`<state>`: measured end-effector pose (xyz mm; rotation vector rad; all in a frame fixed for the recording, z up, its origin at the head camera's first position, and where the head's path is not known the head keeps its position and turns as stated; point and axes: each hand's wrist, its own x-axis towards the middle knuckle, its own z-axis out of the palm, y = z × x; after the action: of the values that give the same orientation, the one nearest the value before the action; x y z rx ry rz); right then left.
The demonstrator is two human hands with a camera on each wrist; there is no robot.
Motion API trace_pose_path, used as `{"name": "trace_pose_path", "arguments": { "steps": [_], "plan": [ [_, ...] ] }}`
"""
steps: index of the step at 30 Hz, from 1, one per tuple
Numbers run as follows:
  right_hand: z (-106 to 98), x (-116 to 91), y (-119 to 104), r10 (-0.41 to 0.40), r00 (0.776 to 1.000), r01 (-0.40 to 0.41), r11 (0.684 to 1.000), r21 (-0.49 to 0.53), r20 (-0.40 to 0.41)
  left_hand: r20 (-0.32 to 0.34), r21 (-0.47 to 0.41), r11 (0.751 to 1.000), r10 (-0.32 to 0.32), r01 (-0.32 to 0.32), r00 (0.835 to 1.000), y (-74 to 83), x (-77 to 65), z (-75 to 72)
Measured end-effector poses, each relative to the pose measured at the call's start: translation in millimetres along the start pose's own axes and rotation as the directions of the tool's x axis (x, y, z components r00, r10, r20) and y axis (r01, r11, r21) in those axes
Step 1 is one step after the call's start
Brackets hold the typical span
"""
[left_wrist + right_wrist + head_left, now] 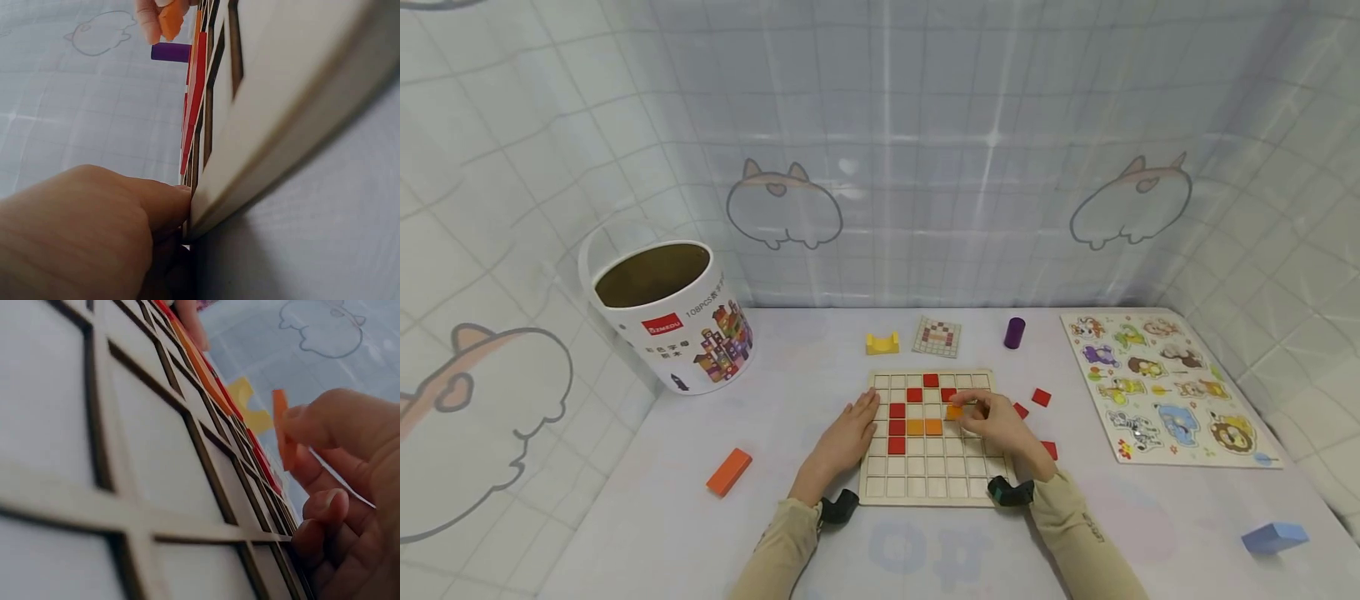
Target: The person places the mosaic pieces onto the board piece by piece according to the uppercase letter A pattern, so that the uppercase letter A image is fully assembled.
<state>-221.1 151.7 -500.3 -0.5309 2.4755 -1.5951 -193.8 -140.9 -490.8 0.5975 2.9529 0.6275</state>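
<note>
A wooden grid board (925, 492) lies in front of the person in the head view. Red square tiles (897, 427) and two orange tiles (924, 427) sit in some of its cells. Between thumb and finger, the right hand (1002, 425) pinches another orange tile (282, 431) over the upper right part of the grid. That tile stands on edge, tilted away from the board's face, in the right wrist view. The left hand (844, 437) rests along the board's left side, its fingertips at the edge; its lower fingers are in shadow in the left wrist view.
Loose red tiles (1041, 397) lie right of the board. Behind it are a pattern card (937, 337), a yellow block (882, 343) and a purple cylinder (1014, 333). A bucket (700, 333) and an orange block (728, 472) stand left; an animal puzzle (1165, 392) and blue block (1274, 537), right.
</note>
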Motion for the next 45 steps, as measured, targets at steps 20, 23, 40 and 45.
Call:
{"name": "trace_pose_path", "arguments": {
  "steps": [20,23,40,45],
  "plan": [
    [5,-4,-6,-0.079,0.996,0.085,0.984,-0.16,0.042,-0.018,-0.003,1.0,0.006,-0.006,1.0,-0.3,0.0,0.2],
    [4,-4,-6,-0.084,0.995,0.091,0.986,-0.139,0.056,-0.019,-0.003,1.0,0.007,-0.007,1.0,-0.9,0.4,0.5],
    [-2,-4,1,-0.033,0.999,0.034,0.999,-0.035,0.014,-0.002,-0.016,1.0,-0.002,0.002,1.0,-2.3,0.8,0.5],
    [-14,-5,2,0.006,1.0,-0.005,0.999,0.039,-0.027,0.0,-0.01,1.0,-0.005,0.005,1.0,-1.7,0.6,0.7]
  ]
}}
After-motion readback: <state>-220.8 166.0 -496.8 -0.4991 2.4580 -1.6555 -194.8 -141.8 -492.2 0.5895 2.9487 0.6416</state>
